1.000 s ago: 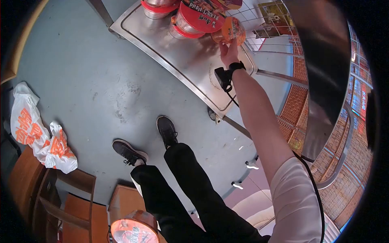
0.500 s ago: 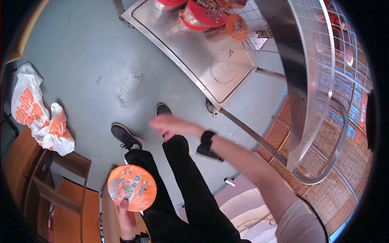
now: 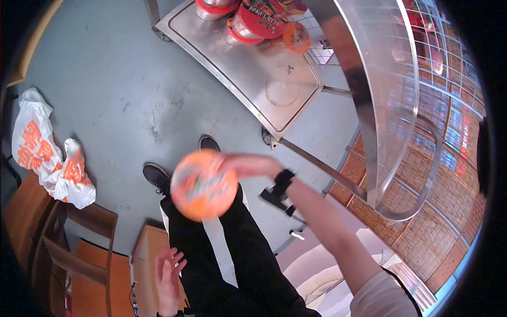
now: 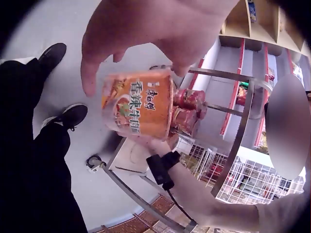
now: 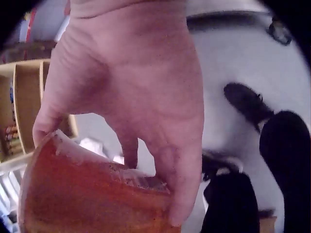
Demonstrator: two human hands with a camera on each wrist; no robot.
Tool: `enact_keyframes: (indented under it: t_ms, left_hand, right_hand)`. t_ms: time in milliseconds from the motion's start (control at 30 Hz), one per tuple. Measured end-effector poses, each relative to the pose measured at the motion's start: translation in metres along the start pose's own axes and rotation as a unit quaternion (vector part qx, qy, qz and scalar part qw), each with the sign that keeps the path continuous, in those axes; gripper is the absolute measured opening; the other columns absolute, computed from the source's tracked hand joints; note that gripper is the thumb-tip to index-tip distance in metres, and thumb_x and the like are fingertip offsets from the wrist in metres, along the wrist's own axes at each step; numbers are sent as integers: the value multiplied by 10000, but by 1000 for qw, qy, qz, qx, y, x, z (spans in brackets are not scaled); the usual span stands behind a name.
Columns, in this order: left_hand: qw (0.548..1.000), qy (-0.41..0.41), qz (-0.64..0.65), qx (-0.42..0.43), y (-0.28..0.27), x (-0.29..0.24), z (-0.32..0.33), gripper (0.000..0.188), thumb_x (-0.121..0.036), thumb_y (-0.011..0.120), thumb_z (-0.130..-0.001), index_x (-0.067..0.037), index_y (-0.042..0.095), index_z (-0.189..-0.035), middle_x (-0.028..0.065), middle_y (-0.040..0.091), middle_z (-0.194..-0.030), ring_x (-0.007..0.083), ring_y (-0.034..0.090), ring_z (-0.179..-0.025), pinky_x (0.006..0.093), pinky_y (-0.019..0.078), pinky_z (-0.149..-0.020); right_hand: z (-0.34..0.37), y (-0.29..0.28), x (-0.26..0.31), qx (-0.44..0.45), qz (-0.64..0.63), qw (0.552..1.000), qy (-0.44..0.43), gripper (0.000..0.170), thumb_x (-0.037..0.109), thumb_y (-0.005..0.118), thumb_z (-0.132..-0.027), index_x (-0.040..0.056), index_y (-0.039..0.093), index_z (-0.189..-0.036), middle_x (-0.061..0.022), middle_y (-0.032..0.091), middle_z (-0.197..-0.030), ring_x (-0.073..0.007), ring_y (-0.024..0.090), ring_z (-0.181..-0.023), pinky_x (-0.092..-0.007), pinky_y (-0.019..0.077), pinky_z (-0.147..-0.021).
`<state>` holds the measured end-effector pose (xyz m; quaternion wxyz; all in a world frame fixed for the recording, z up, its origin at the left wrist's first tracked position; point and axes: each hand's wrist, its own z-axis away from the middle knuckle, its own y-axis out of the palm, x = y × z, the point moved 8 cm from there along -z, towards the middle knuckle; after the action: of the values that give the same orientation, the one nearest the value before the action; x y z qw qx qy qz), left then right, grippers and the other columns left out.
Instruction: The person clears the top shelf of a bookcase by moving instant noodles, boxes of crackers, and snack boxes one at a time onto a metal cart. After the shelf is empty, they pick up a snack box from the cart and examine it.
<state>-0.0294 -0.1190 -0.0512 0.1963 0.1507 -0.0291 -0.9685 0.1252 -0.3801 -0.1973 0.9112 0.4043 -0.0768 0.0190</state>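
The orange noodle tub is in the air in front of the person's black trousers, well apart from the raised edge of the cart shelf; floor shows between them. The right hand pinches the tub at its rim, fingers bent around the edge. The left hand has a loose, spread grip, holding nothing, apart from the tub.

Red tubs crowd the shelf's far side, with another orange tub just beside them. A looped metal handle stands out beyond the right forearm. White plastic bags lie by wooden furniture at far left.

The shelf is shiny steel, marked by a faint ring; the floor is grey, scuffed in patches.
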Motion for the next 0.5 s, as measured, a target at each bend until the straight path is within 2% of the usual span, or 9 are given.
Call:
enact_keyframes:
  t_ms: [33,67,100,167,233,300,333,467,500]
  left_hand:
    - [1000,-17,0,-10,-3,1,0,433,-340,523,-951,-28,457,-1244,138,517,-1249,262,545,-1115,417,438,-961]
    - [1000,-13,7,-17,-6,-2,2,371,-319,509,-959,-28,491,-1189,139,557,-1173,253,567,-1073,406,455,-940]
    - [1000,-13,6,-14,-12,-1,4,371,-319,509,-959,-28,491,-1189,139,557,-1173,253,567,-1073,406,455,-940]
    - [999,-31,16,-42,-33,8,4,390,-310,523,-953,-42,488,-1234,155,600,-1140,261,604,-1025,386,471,-902]
    - [997,-39,41,-56,-40,6,11,336,-263,499,-966,-6,502,-1182,147,603,-1111,243,607,-1013,371,480,-907]
    - [995,-80,28,-60,-56,11,17,469,-296,557,-924,-42,459,-1306,142,563,-1216,276,547,-1126,416,425,-983]
    - [993,-77,38,-84,-56,6,20,369,-264,521,-960,-18,518,-1235,126,608,-1125,240,580,-1057,386,447,-934]
    - [991,-97,41,-86,-65,9,27,383,-278,528,-956,-27,519,-1245,115,604,-1139,236,574,-1065,377,444,-928]
    - [987,-105,34,-119,-68,9,30,380,-281,528,-957,-30,523,-1242,108,604,-1143,233,572,-1068,375,440,-933]
  right_hand:
    - [20,-45,14,-77,1,996,-34,508,287,556,-913,118,403,-1367,-73,502,-1334,-204,533,-1177,-445,457,-980]
    - [42,-90,25,-98,-92,981,-139,525,313,558,-912,111,385,-1365,-99,467,-1366,-233,508,-1214,-469,415,-1025]
    - [69,-108,58,-193,-115,950,-218,554,338,557,-909,123,356,-1377,-121,430,-1395,-257,492,-1234,-476,414,-1030]
    - [120,-160,97,-318,-185,849,-380,464,341,561,-899,88,449,-1271,-114,508,-1287,-261,558,-1122,-471,425,-1021]
    - [154,-191,136,-359,-313,708,-522,334,306,560,-889,50,518,-1100,-94,562,-1120,-245,592,-962,-441,455,-995]
    - [170,-209,160,-362,-402,621,-568,253,251,554,-874,19,527,-970,-93,568,-949,-229,582,-855,-391,505,-929]
    - [175,-221,175,-386,-360,611,-589,449,404,633,-776,99,485,-1071,-137,504,-1084,-266,573,-916,-409,505,-924]
    - [172,-228,214,-449,-266,609,-598,174,148,447,-912,60,497,-1053,-90,514,-1116,-220,537,-974,-354,525,-870]
    - [169,-236,224,-453,-236,612,-604,190,186,454,-915,79,492,-1068,-80,503,-1142,-219,527,-994,-358,522,-873]
